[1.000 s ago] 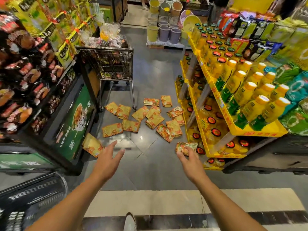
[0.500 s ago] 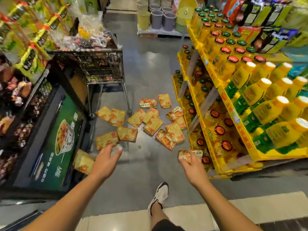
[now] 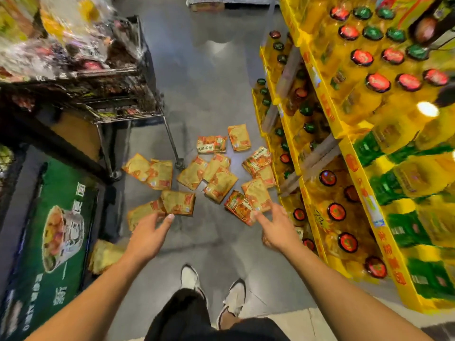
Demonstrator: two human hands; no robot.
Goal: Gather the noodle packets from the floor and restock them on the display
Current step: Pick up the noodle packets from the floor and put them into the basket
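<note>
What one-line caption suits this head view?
Both open hands, left hand and right hand, reach toward noodle packets scattered on the floor.

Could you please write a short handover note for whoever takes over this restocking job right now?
Left hand: open, reaching toward the nearest noodle packets, holding nothing.
Right hand: open, fingers spread over a packet beside the yellow bottle rack.
All the packets lie scattered on the floor, one by the green display.
Done: nothing gathered.
Left: collect everything and restock.
</note>
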